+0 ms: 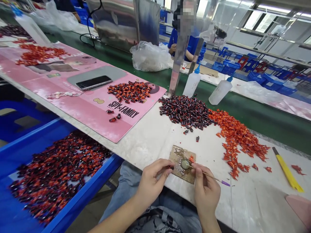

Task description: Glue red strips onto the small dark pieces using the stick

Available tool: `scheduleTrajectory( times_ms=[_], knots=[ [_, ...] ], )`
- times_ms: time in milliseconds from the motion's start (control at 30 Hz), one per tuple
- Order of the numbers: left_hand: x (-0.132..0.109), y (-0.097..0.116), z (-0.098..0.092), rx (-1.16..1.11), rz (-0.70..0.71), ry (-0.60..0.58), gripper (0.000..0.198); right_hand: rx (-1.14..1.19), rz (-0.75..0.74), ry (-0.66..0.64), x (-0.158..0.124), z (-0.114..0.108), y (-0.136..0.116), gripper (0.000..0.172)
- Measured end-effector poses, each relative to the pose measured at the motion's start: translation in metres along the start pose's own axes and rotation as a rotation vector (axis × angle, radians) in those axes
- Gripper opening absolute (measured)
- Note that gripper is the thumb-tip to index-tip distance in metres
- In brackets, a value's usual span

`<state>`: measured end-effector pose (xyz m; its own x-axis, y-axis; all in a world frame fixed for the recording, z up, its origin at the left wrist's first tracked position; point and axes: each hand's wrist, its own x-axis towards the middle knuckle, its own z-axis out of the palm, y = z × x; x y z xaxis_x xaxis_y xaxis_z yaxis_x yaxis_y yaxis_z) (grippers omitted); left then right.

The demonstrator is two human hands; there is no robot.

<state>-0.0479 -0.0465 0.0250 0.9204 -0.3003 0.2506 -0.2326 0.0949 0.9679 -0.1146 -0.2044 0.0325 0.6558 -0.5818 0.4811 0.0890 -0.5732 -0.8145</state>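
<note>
My left hand (pixel 154 178) pinches a small dark piece (pixel 171 167) beside a glue-stained square board (pixel 181 153). Between the fingers of my right hand (pixel 206 187) is a thin stick (pixel 213 177) with a purple end; its other end reaches a small round cap (pixel 185 164) on the board. A little orange-red piece (pixel 191 159) lies on the board behind the cap. Beyond it are a heap of black pieces with red ends (pixel 187 111) and, to the right, a heap of orange-red pieces (pixel 240 132).
White squeeze bottles (pixel 192 84) with blue tips stand behind the heaps. A yellow-handled knife (pixel 288 171) lies at right. On the pink mat (pixel 97 119) are a phone (pixel 93 83) and joined pieces (pixel 130 92). A blue bin (pixel 26 145) of pieces is at lower left. A person sits opposite.
</note>
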Motion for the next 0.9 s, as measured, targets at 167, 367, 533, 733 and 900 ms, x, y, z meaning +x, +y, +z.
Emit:
scheduleTrajectory(
  times_ms=[167, 367, 533, 733, 900],
  knots=[
    [-0.004, 0.010, -0.003, -0.351, -0.313, 0.017, 0.034, 0.062, -0.013, 0.101, 0.001, -0.005, -0.013, 0.029],
    [-0.010, 0.035, -0.006, -0.609, -0.482, 0.037, 0.037, 0.405, -0.149, 0.014, 0.001, -0.007, -0.038, 0.014],
    [-0.014, 0.046, -0.008, -0.597, -0.427, 0.054, 0.032, 0.463, -0.282, -0.151, -0.003, -0.006, -0.048, 0.014],
    [-0.016, 0.050, -0.010, -0.557, -0.411, 0.039, 0.033, 0.461, -0.286, -0.243, -0.009, -0.006, -0.045, 0.014],
    [-0.017, 0.056, -0.010, -0.608, -0.442, 0.026, 0.027, 0.436, -0.351, -0.280, -0.009, -0.007, -0.048, 0.014]
  ],
)
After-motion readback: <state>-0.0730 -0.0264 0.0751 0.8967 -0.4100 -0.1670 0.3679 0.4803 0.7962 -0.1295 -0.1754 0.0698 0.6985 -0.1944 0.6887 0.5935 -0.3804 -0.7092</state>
